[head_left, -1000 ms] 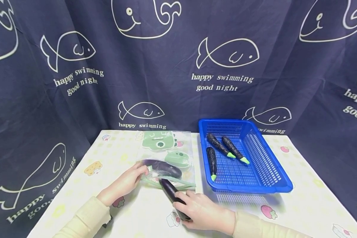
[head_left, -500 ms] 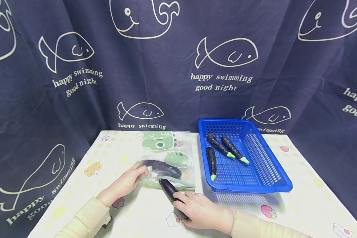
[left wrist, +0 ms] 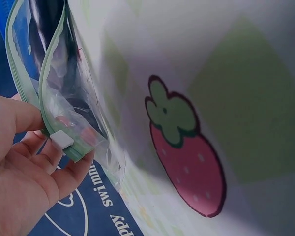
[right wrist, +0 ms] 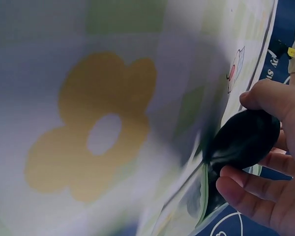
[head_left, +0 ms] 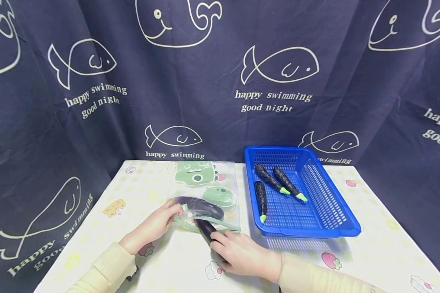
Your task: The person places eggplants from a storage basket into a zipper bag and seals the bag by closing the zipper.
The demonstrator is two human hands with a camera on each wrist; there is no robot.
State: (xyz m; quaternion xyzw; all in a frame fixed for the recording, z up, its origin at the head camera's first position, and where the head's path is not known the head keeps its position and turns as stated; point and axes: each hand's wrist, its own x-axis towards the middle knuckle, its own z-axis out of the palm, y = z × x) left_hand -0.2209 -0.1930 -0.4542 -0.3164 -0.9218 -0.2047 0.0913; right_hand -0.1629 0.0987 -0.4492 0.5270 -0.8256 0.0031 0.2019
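Observation:
A clear zip bag (head_left: pixel 227 224) with green printed shapes lies flat at the table's middle, its green-edged mouth facing me and parted. Inside it rests one dark purple eggplant (head_left: pixel 207 208). My left hand (head_left: pixel 159 223) pinches the left corner of the mouth, beside a white slider (left wrist: pixel 62 139). My right hand (head_left: pixel 243 254) grips a second eggplant (head_left: pixel 205 230) by its near end. The far end of that eggplant is within the bag's mouth, under the upper edge. In the right wrist view, thumb and fingers lie around the eggplant's glossy rounded end (right wrist: pixel 248 140).
To the right of the bag stands a blue plastic basket (head_left: pixel 297 233). Three dark, wrinkled, long vegetables (head_left: pixel 261 199) with bright green tips lie in it. A patterned cloth (head_left: pixel 183 268) covers the table, and a navy curtain (head_left: pixel 212 101) hangs behind.
My right hand has moved forward and left, pushing the held eggplant a little further into the bag's mouth. The left hand and the basket stay in place.

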